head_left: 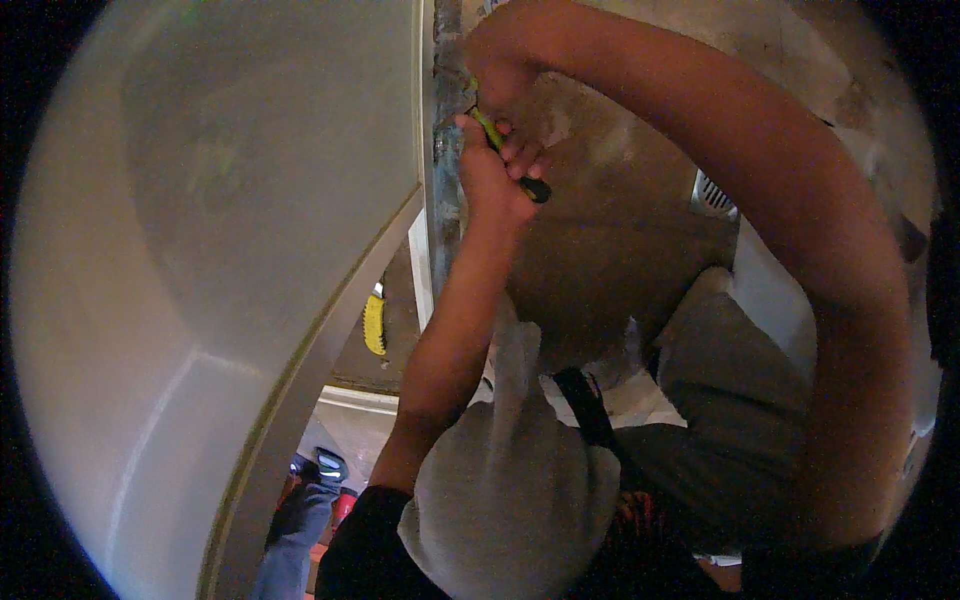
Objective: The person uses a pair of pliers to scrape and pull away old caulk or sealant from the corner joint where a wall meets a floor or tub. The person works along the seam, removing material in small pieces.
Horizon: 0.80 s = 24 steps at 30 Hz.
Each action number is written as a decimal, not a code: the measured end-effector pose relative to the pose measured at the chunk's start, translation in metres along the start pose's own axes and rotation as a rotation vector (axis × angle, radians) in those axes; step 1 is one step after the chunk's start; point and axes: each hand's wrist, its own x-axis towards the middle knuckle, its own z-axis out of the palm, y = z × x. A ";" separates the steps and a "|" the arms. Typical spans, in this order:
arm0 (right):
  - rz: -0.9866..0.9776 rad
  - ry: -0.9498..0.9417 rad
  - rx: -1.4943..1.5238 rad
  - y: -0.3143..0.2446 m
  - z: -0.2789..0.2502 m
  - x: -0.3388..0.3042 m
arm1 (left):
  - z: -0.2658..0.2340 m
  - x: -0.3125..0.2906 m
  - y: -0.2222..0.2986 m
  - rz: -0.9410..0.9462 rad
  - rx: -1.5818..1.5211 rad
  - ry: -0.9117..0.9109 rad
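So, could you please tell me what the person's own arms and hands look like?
The left hand and right hand are both bare, with no gloves visible. The forearms are uncovered too, and no watch, band or cable shows on them. A black left sleeve and a dark right sleeve end above the forearms; I can make out no markings on either.

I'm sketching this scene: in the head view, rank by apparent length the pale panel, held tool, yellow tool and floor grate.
1. Pale panel, by far
2. Green-and-black tool in the left hand, though fingers cover part
Last, unranked: yellow tool and floor grate; the right arm seems to overlap the grate.
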 end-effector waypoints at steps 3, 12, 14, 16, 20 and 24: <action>0.007 0.030 -0.124 -0.004 0.010 -0.014 | 0.024 -0.008 -0.007 0.020 -0.015 0.223; 0.038 0.157 -0.392 -0.025 0.029 -0.041 | 0.022 -0.013 -0.013 0.083 -0.041 0.078; 0.053 0.245 -0.462 -0.030 0.034 -0.048 | 0.017 -0.015 -0.010 0.020 -0.016 0.015; 0.058 0.298 -0.515 -0.034 0.036 -0.054 | 0.018 -0.017 -0.007 -0.027 -0.037 -0.042; 0.116 0.512 -0.604 -0.032 0.055 -0.044 | 0.023 -0.019 -0.005 -0.055 -0.036 -0.144; 0.139 0.409 -0.605 -0.038 0.049 -0.047 | 0.022 -0.021 -0.003 -0.118 -0.051 -0.183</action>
